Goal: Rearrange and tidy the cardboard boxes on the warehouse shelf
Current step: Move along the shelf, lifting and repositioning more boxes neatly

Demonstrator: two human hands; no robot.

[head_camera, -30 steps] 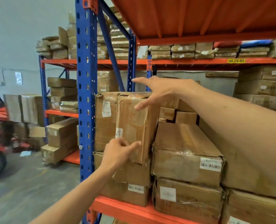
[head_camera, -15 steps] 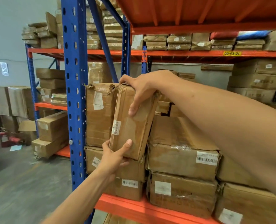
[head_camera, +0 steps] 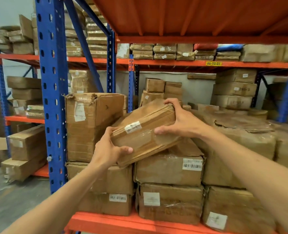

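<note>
Cardboard box (head_camera: 145, 132) between stacked cartons (head_camera: 168, 168).

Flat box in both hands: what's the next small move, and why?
Probably level the flat box and lower it onto the top of the barcode-labelled box beneath it. It is tilted, with the left hand at its near lower corner and the right hand on its far upper end. The tall upright box blocks the left side.
</note>
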